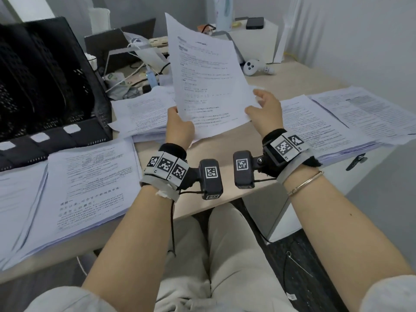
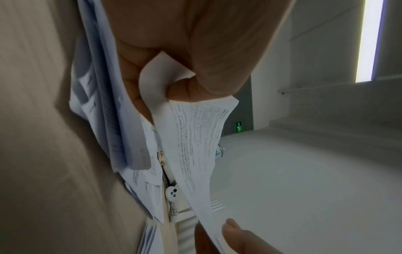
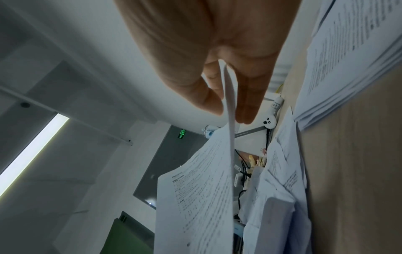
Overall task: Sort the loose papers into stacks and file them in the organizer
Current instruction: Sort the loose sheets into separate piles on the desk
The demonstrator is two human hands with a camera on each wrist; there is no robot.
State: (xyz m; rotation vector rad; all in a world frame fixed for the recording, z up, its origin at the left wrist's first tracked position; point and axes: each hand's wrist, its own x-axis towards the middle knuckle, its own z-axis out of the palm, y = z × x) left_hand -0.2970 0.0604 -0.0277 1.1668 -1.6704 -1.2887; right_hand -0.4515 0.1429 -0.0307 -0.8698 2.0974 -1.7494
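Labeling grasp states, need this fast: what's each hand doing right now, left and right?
Left hand: grips the raised sheet at its lower left corner.
Right hand: pinches the same sheet at its lower right edge.

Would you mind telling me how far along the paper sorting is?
Several stacks already lie on the desk. The left hand and right hand pinch one sheet above it. The black organizer appears to hold no papers, so filing remains.
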